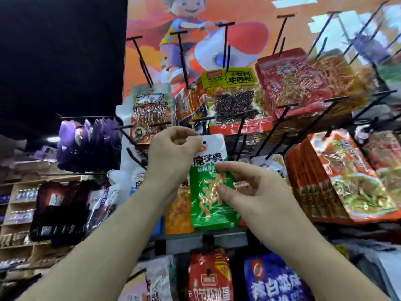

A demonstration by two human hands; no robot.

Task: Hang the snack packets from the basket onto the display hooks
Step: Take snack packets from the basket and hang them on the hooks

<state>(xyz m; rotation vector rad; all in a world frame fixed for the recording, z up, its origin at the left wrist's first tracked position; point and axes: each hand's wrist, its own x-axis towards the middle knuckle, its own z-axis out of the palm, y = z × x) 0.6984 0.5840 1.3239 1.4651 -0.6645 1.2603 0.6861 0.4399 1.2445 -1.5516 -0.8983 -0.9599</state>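
Head view: one camera, looking up at the rack.
Left hand: your left hand (173, 148) has its fingers curled and pinches the white top edge of the green packet (206, 205).
Right hand: your right hand (256, 192) pinches the packet's middle between thumb and forefinger.
Green packet: upright in front of the rack, with its top right at the tip of a black hook (203, 124). Can't tell if it's threaded on.
Orange packet (179, 211): hangs just left and behind, partly covered.
Purple packets (86, 144): on a hook well to the left.
Red packet (208, 276): in the row below.
Poster (195, 40): above the hooks.
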